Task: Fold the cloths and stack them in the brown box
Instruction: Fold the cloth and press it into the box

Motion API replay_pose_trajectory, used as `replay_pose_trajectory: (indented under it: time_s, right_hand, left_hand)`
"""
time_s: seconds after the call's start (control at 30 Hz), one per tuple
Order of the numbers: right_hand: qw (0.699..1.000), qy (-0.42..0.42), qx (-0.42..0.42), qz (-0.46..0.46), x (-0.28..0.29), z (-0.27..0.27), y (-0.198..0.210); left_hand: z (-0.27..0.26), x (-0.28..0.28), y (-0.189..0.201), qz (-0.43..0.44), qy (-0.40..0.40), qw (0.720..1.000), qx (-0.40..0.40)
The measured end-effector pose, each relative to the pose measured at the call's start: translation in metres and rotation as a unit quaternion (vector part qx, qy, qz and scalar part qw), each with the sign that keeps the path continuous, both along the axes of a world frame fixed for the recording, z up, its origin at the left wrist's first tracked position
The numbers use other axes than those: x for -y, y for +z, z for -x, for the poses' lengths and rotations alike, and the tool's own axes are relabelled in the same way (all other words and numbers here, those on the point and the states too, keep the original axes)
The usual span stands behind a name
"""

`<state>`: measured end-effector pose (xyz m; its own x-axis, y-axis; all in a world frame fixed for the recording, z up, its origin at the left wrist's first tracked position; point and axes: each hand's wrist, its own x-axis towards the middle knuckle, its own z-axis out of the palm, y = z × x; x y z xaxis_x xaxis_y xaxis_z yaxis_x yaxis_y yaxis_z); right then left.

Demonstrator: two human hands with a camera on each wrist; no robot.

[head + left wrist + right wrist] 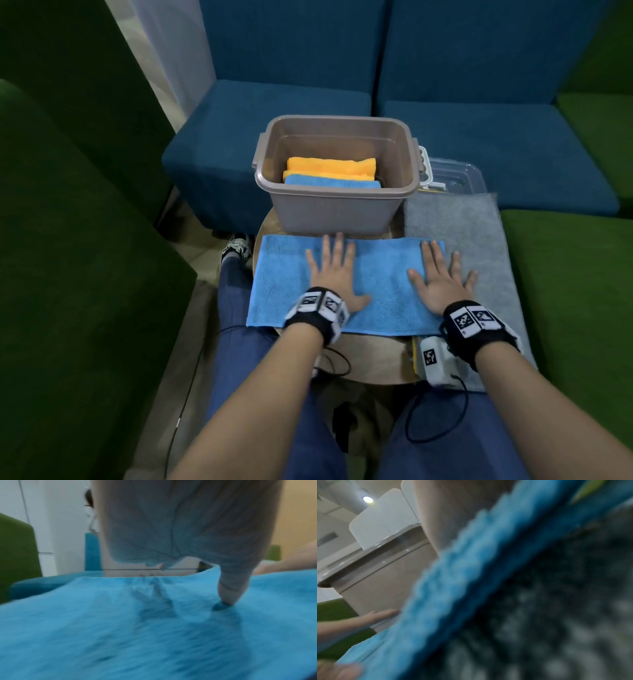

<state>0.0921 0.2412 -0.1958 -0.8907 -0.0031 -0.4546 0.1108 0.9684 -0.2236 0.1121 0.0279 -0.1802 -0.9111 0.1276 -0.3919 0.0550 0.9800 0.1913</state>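
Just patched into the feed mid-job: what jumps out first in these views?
Both hands lie flat on a bright blue terry cloth spread on the small round wooden table: the left hand near its middle, the right hand at its right end. Just behind stands the brown plastic box, already holding folded orange cloths and a folded blue cloth. A grey felt mat lies to the right.
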Motion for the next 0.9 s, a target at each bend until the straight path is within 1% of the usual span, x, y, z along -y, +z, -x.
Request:
replay_pose_trajectory:
  time_s: [0.07, 0.13, 0.23, 0.3, 0.4, 0.53, 0.63, 0.7, 0.73, 0.77, 0.83, 0.87, 0.9]
  right_hand:
    - [1.0, -0.003, -0.007, 0.007, -0.001, -0.001, -0.001]
    - [1.0, -0.002, -0.006, 0.011, -0.002, 0.0, -0.002]
    - [1.0, -0.002, -0.004, 0.011, -0.005, 0.0, -0.004]
    - [1.0, 0.001, -0.011, 0.014, -0.006, 0.0, -0.006]
    - [1.0, 0.005, -0.014, 0.02, -0.007, 0.001, -0.007]
    - [0.999, 0.004, -0.026, 0.024, -0.006, 0.0, -0.006]
    - [0.999, 0.002, -0.032, 0.031, -0.007, -0.001, -0.005]
    - [0.997, -0.007, -0.062, 0.035, -0.006, -0.004, 0.0]
    - [0.995, -0.025, -0.094, 0.036, -0.005, -0.005, 0.003]
    - [0.988, -0.065, -0.132, 0.048, -0.003, -0.006, 0.006]
    - [0.96, -0.178, -0.184, 0.111, 0.0, -0.006, 0.011]
    - [0.948, -0.217, -0.181, 0.143, 0.0, -0.004, 0.011]
    - [0.945, -0.232, -0.163, 0.161, -0.001, -0.004, 0.011]
  left_hand:
    - [0.001, -0.034, -0.008, -0.048, 0.012, 0.999, 0.022]
    - [-0.003, -0.054, -0.02, -0.06, 0.027, 0.997, 0.039]
    - [-0.004, -0.053, -0.033, -0.053, 0.043, 0.997, 0.04]
    - [0.0, -0.035, -0.036, -0.048, 0.067, 0.996, 0.045]
    - [0.005, 0.007, -0.036, -0.025, 0.124, 0.99, 0.058]
    - [-0.003, 0.068, -0.035, -0.002, 0.197, 0.98, 0.036]
    - [-0.011, 0.095, -0.034, -0.035, 0.247, 0.968, 0.019]
    - [-0.013, 0.097, -0.034, -0.044, 0.256, 0.965, 0.021]
    - [-0.013, 0.097, -0.034, -0.04, 0.254, 0.966, 0.021]
    - [-0.013, 0.096, -0.034, -0.035, 0.253, 0.967, 0.019]
    - [-0.011, 0.093, -0.034, -0.03, 0.253, 0.967, 0.017]
    - [-0.011, 0.092, -0.034, -0.028, 0.254, 0.967, 0.018]
    - [-0.011, 0.092, -0.033, -0.027, 0.255, 0.966, 0.019]
